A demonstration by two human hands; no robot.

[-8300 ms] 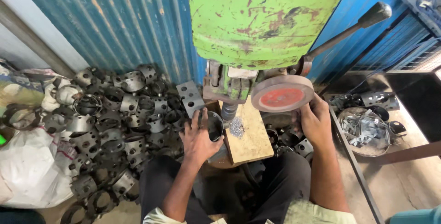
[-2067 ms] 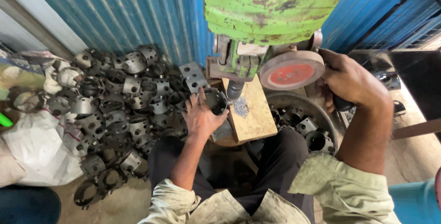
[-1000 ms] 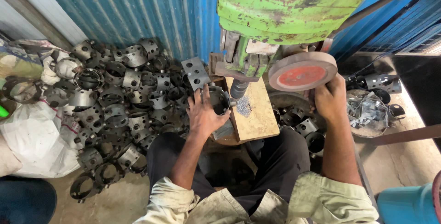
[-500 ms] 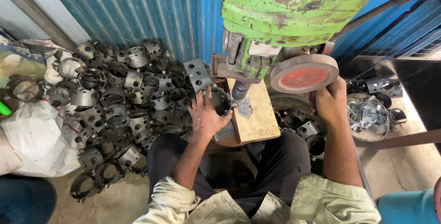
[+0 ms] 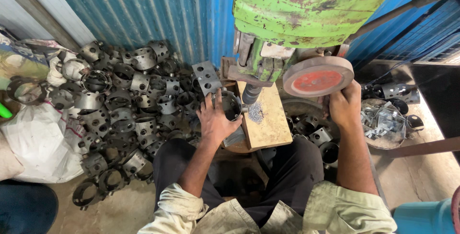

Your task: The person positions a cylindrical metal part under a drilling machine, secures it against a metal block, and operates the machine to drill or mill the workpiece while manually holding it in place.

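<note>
My left hand (image 5: 215,119) grips a dark metal ring piece (image 5: 232,105) and presses it against the side of a wooden block (image 5: 265,119) under the drill bit (image 5: 251,93) of a green drill press (image 5: 306,8). Metal shavings (image 5: 256,112) lie on the block. My right hand (image 5: 345,107) is up behind the round red-faced wheel (image 5: 318,76) on the press's right side, fingers curled around something hidden by it.
A big heap of similar metal ring pieces (image 5: 120,104) lies on the floor at left, against a blue corrugated wall (image 5: 158,13). More rings (image 5: 306,128) lie beside my right knee. A bowl of small metal clips (image 5: 383,121) sits at right. A white sack (image 5: 38,143) lies far left.
Over the last second the view has drifted slightly. My left hand stays on the ring at the block; my right hand stays up at the red wheel after coming back from the far right.
</note>
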